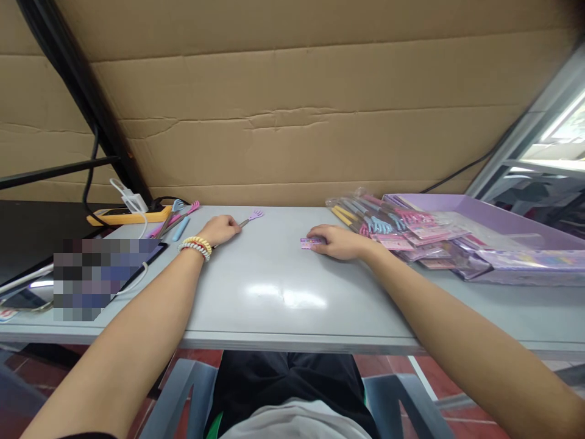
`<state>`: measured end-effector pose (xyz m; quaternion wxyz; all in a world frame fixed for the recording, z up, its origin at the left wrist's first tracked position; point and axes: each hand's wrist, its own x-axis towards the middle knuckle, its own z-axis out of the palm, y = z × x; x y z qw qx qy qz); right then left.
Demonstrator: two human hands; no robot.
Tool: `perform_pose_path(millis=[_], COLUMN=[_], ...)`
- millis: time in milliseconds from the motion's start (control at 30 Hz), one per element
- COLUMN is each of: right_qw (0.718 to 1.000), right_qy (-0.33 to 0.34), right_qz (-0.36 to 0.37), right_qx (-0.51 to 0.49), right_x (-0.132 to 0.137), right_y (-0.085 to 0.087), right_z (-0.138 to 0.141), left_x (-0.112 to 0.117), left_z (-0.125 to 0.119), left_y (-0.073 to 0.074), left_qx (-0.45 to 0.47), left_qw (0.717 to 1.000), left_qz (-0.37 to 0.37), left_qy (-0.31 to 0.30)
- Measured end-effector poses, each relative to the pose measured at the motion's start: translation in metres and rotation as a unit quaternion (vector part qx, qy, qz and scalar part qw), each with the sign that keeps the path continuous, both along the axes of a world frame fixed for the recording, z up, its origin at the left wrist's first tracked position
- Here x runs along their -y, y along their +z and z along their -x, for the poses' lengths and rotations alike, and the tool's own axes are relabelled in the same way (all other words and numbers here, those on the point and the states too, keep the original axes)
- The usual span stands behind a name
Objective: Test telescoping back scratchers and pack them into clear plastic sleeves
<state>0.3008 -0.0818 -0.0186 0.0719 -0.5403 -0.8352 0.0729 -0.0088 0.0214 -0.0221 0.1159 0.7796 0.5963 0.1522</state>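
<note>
My left hand (220, 229) rests on the grey table (274, 305) with its fingers closed round the handle of a small purple claw-shaped back scratcher (254, 216), whose head points to the far right. Bead bracelets circle that wrist. My right hand (339, 242) lies further right, fingers curled down onto a small purple printed card (309, 243) that sticks out at its left side. Both forearms stretch out from the near edge of the table.
A heap of packaged scratchers (375, 219) and printed cards lies at the right, beside a lilac tray (503, 225). Loose pink and blue scratchers (180, 219), an orange power strip (128, 214) with a charger, and a phone sit at the left. Cardboard walls the back.
</note>
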Motion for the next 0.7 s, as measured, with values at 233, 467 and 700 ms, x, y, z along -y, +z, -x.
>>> perform_pose_path(millis=[233, 467, 700], right_qw=[1.000, 1.000, 1.000], right_qy=[-0.017, -0.023, -0.016], right_qz=[0.004, 0.004, -0.002], right_qx=[0.003, 0.001, 0.000], right_x=[-0.0009, 0.0000, -0.0024], right_y=[-0.0009, 0.0002, -0.0017], right_z=[-0.0005, 0.0001, -0.0013], left_x=[0.0024, 0.0024, 0.0015], left_z=[-0.0003, -0.0010, -0.0008], left_y=[0.0000, -0.0002, -0.0005], left_qx=[0.019, 0.018, 0.005], left_qw=[0.998, 0.998, 0.998], left_qz=[-0.001, -0.005, -0.011], left_qy=[-0.062, -0.054, -0.056])
